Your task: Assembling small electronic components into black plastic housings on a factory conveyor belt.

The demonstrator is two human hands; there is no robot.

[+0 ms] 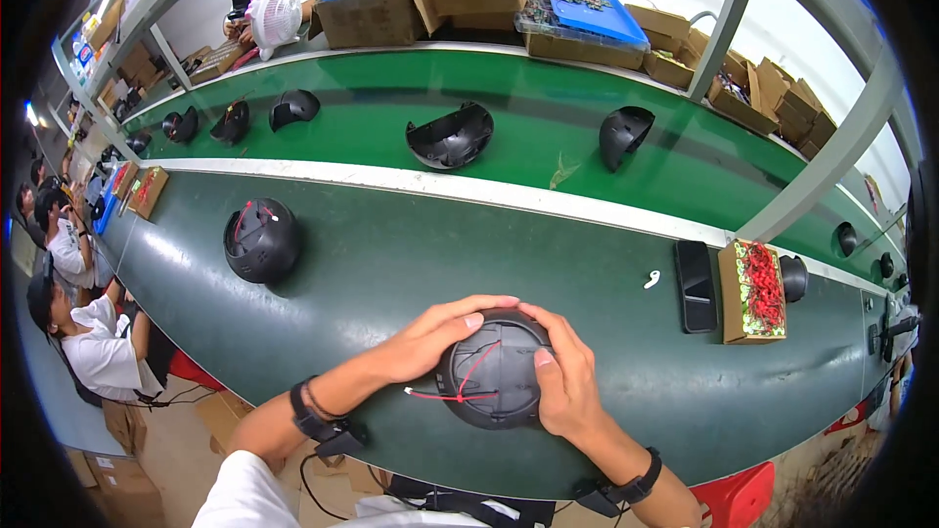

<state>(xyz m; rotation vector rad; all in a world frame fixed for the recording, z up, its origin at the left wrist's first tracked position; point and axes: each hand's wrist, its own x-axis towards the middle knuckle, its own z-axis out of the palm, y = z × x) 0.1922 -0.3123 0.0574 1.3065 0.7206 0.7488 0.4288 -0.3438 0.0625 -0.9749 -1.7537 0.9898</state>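
A round black plastic housing (479,409) rests on the green worktable in front of me, its flat inner face turned up. Thin red wires (476,372) lie across that face, and a small white connector sticks out at the left. My left hand (440,332) lies along the upper left rim, fingers stretched over the top edge. Around the right side curls my right hand (565,372), its thumb on the face and its fingers on the outer wall. Both hands grip the housing. The undersides of the fingers are partly hidden.
Another black housing (262,241) with red wires sits to the left. A phone (695,286), a white earbud (652,280) and a box of red wired parts (757,291) are at right. Beyond a white ledge, a green conveyor (533,103) carries several black shells. Metal posts frame it.
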